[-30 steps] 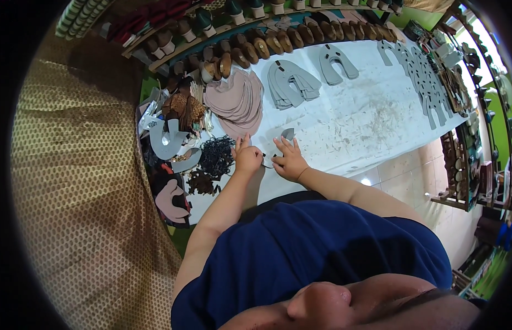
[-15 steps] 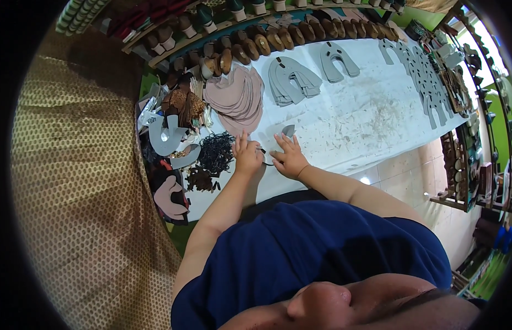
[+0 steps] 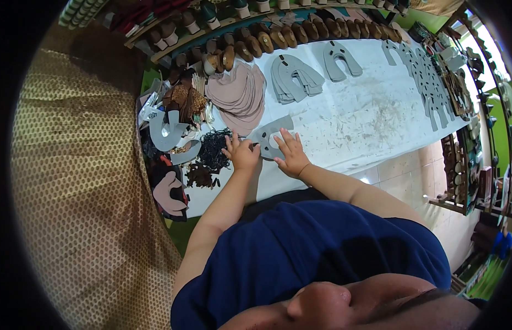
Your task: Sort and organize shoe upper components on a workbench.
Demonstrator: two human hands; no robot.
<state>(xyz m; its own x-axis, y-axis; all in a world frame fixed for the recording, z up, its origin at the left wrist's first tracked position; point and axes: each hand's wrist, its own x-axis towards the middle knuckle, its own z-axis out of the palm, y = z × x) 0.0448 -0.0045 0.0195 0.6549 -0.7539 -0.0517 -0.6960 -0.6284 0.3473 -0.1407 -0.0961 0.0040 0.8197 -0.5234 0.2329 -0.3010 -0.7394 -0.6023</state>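
Note:
A grey U-shaped shoe upper piece (image 3: 280, 125) with small dark slots lies flat on the white-covered table in front of me. My right hand (image 3: 291, 156) rests on its right arm, palm down and fingers spread. Over its left side, my left hand (image 3: 245, 155) brings thumb and forefinger together at the edge; a small dark bit shows there, too small to name. The other left fingers reach toward a tangled heap of black strips (image 3: 214, 149). Just beyond the hands sits a stack of pinkish-beige cut pieces (image 3: 239, 93).
Brown strips (image 3: 200, 176) and loose grey pieces (image 3: 165, 132) crowd the table's left end. Farther back lie stacked grey U-shaped pieces (image 3: 289, 74), with more spread at the right (image 3: 426, 77). Wooden shoe lasts (image 3: 289, 37) line the back edge. A shelf rack (image 3: 454, 176) stands right.
The grey piece now lies spread out between my hands, where mostly its tip showed before. My left hand's fingers have drawn into a pinch; my right hand has barely shifted.

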